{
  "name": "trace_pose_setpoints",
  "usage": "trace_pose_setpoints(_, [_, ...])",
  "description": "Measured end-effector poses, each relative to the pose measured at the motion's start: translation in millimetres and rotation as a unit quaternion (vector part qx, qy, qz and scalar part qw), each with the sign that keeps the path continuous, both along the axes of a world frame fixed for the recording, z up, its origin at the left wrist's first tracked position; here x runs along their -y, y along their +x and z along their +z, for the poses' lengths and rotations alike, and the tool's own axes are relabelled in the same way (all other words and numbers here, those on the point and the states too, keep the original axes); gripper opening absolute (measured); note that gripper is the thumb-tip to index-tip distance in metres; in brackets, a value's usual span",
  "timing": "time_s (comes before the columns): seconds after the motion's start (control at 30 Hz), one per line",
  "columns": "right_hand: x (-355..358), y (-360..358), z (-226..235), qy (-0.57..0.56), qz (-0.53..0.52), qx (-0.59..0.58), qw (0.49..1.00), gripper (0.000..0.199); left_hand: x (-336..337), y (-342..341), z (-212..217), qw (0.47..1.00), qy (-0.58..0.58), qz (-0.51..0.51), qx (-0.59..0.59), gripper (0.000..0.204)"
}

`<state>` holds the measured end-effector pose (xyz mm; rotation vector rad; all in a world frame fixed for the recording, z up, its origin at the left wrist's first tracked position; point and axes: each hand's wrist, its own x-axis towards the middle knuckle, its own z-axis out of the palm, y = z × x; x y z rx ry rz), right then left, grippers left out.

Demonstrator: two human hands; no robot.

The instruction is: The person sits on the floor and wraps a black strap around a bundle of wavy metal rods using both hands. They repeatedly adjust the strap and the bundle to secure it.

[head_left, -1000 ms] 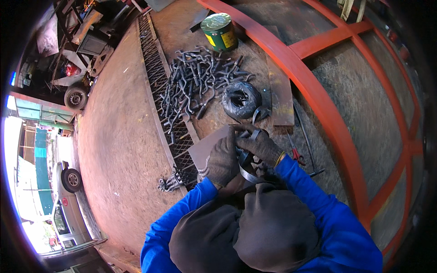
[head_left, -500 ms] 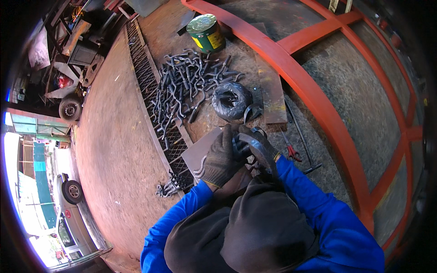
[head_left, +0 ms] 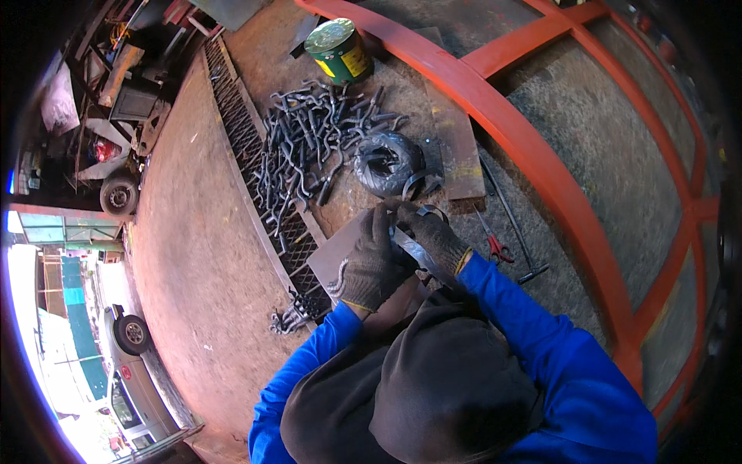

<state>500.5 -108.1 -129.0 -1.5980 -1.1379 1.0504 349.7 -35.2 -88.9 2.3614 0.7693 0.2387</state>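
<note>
My left hand (head_left: 372, 269), in a dark knit glove, is closed over a small bundle. Wavy grey ends of bent metal rods (head_left: 338, 280) stick out beside its palm; the rest is hidden. My gloved right hand (head_left: 437, 241) is pressed close against the left one, its fingers bent around a shiny dark plastic strip (head_left: 421, 257). One length of the strip hangs toward my lap. Just beyond my hands lies a roll of dark plastic strip (head_left: 390, 164) with a loose curl beside it. A grey flat plate (head_left: 332, 259) shows under my left hand.
Many bent dark rods (head_left: 309, 147) lie heaped over a floor grating (head_left: 239, 147). A green and yellow can (head_left: 338, 52) stands behind. Red-handled scissors (head_left: 498, 249) and a T-handled bar (head_left: 514, 220) lie right, before an orange metal frame (head_left: 533, 170). Another rod bundle (head_left: 292, 315) lies left.
My right hand has shifted slightly up and left, fingers nearer the left hand's fingertips. The strip has dropped lower between my hands. The whole view has tilted a little.
</note>
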Motion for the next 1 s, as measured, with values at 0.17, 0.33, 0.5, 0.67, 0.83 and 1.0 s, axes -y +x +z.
trace_pose_setpoints(0.17, [1, -2, -24, 0.017, -0.043, -0.151, 0.987, 0.043, 8, 10, 12, 0.998, 0.047, -0.017, 0.039, 0.102])
trace_pose_setpoints(0.33, [17, 2, 14, 0.000, -0.120, -0.174, 0.977, 0.037, 10, 13, 5, 0.990, -0.105, 0.030, 0.085, 0.097])
trace_pose_setpoints(0.5, [66, 14, 1, 0.191, -0.217, -0.014, 0.957, 0.028, 10, 13, 7, 0.996, 0.076, -0.016, 0.039, 0.068])
trace_pose_setpoints(0.67, [163, 41, 14, 0.072, -0.111, -0.140, 0.981, 0.021, 22, 24, 24, 0.998, 0.062, 0.009, 0.032, 0.050])
trace_pose_setpoints(0.83, [234, 66, 0, -0.064, 0.081, -0.283, 0.953, 0.021, 13, 17, 0, 0.999, 0.031, 0.030, 0.017, 0.056])
trace_pose_setpoints(1.0, [271, 64, 12, -0.158, 0.062, -0.030, 0.985, 0.041, 13, 17, -8, 0.995, 0.083, 0.016, 0.059, 0.040])
